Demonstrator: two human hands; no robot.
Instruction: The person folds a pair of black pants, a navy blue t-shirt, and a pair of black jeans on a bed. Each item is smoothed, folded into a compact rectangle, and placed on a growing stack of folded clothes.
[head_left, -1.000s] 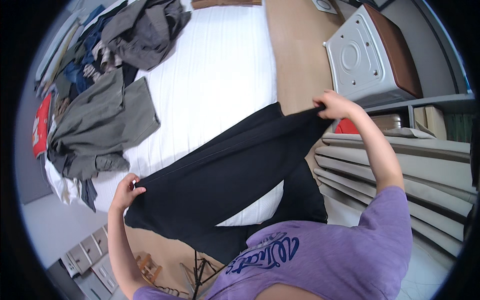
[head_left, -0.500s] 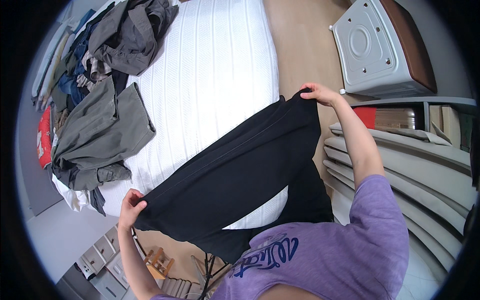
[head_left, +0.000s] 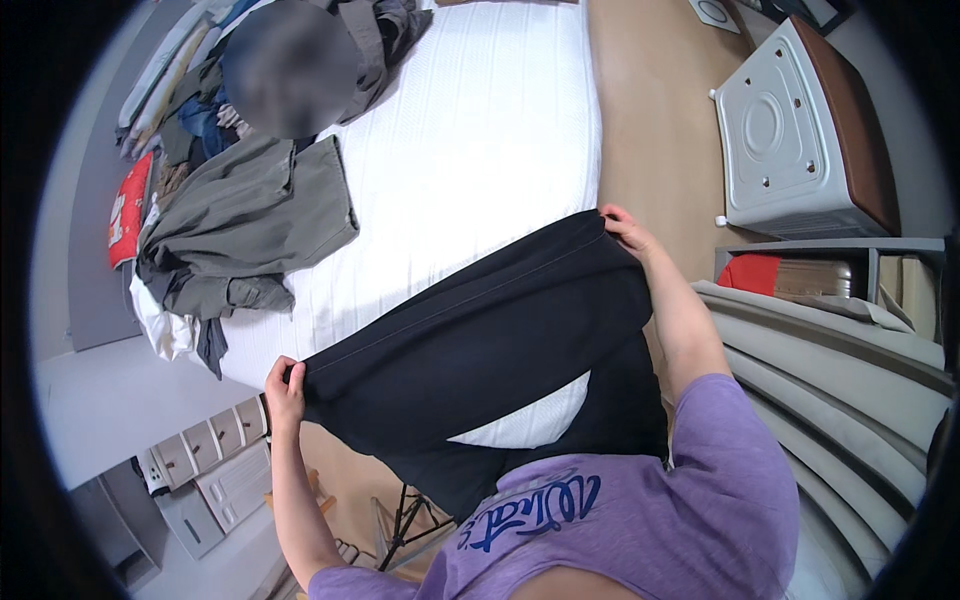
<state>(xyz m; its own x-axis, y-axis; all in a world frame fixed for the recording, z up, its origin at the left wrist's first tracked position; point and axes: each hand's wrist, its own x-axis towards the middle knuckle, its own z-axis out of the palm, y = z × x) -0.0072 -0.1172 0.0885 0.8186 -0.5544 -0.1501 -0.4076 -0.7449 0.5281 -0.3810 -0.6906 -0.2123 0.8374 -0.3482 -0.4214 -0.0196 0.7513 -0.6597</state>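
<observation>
A pair of black trousers is stretched between my two hands, over the near end of the white bed. My left hand pinches one end of a leg at the lower left. At the upper right, my right hand grips the other end of the same long seamed edge. The second leg hangs closer to my body, and a wedge of white shows between the two legs. Grey-green trousers lie on the bed to the left, touched by neither hand.
Behind them are heaped clothes, including a dark grey garment, and a red patterned item. Along the right stand a white storage stool with a brown top, a shelf and stacked pale panels. Small drawers stand lower left.
The trousers' edge is pulled straighter and flatter between my hands. My right hand has come slightly lower, my left slightly higher. The view has shifted, so the bed and furniture sit further right.
</observation>
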